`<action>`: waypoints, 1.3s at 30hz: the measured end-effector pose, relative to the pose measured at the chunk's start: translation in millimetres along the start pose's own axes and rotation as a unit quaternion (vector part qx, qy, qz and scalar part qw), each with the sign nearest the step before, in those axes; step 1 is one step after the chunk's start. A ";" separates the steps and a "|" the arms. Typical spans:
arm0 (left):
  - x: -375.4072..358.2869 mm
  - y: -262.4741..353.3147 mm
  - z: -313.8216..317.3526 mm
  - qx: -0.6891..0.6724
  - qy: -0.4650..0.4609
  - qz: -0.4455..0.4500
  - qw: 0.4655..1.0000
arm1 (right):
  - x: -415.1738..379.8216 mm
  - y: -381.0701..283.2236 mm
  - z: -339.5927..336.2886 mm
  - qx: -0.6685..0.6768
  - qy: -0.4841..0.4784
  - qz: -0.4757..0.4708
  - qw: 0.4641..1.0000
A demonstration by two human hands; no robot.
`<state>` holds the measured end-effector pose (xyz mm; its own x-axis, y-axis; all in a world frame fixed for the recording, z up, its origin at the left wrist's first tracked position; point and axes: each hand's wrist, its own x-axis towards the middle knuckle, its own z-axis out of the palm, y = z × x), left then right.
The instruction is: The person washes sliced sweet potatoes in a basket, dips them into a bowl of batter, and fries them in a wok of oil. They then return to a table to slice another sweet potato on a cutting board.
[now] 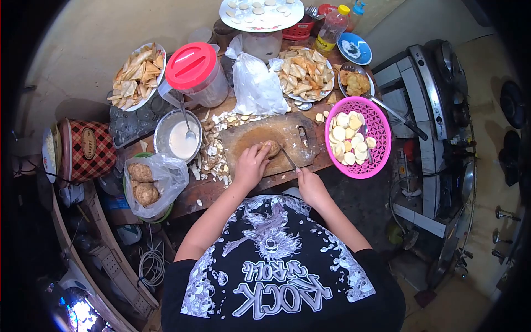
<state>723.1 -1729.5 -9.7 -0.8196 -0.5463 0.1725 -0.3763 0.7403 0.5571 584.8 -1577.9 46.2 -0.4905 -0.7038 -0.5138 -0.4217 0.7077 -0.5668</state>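
Observation:
My left hand (251,166) presses a brown, round tuber (273,148) down onto the wooden cutting board (235,138), fingers curled over its left side. My right hand (313,188) grips a knife (289,158) by the handle. Its blade points up and left, with the tip end right at the tuber's right side. The board is worn and stained, with a handle slot at its right end. Peelings and scraps (213,146) lie heaped along its left and upper edges. Right of the board, a pink basket (385,145) holds pale, round slices (352,135).
At left are a bag of tubers (145,192), a pot of white batter (181,145) with a spoon and a red-lidded pitcher (213,91). Folded pastries (304,72) fill plates farther back. A skimmer handle (406,124) juts toward the stove (428,83) at right.

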 end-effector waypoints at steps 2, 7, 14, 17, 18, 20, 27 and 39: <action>0.8 -1.0 -0.5 0.001 -0.007 0.001 1.000 | 2.5 -2.7 -4.0 -0.001 -0.011 0.000 1.000; 2.7 -0.1 -1.8 0.004 -0.025 -0.006 1.000 | 12.6 1.4 1.3 -0.006 -0.018 -0.013 1.000; 1.0 2.7 -1.2 0.007 -0.028 -0.014 0.999 | 30.5 14.4 45.4 0.011 0.024 -0.014 1.000; 4.1 2.7 -0.7 0.009 -0.020 -0.017 1.000 | 35.4 22.3 65.4 0.023 0.056 -0.006 0.998; 3.2 3.5 -0.7 0.009 -0.019 -0.020 1.000 | 36.2 28.0 69.3 0.023 0.055 -0.009 0.998; 1.8 4.1 -2.4 0.007 -0.017 -0.022 1.000 | 36.8 29.7 69.7 0.025 0.057 -0.012 0.998; 2.4 5.1 -3.8 0.012 -0.027 -0.030 0.999 | 27.8 37.4 56.0 -0.022 0.045 -0.019 0.999; 39.4 23.2 -1.5 0.173 -0.175 -0.018 0.969 | 19.1 49.9 49.8 0.011 0.110 0.001 0.994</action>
<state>682.8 -1734.5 11.3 -0.8768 -0.4528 -0.1620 -0.4801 0.8432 0.2420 592.4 -1559.1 -24.0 -0.6478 -0.6697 -0.3632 -0.4044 0.7063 -0.5811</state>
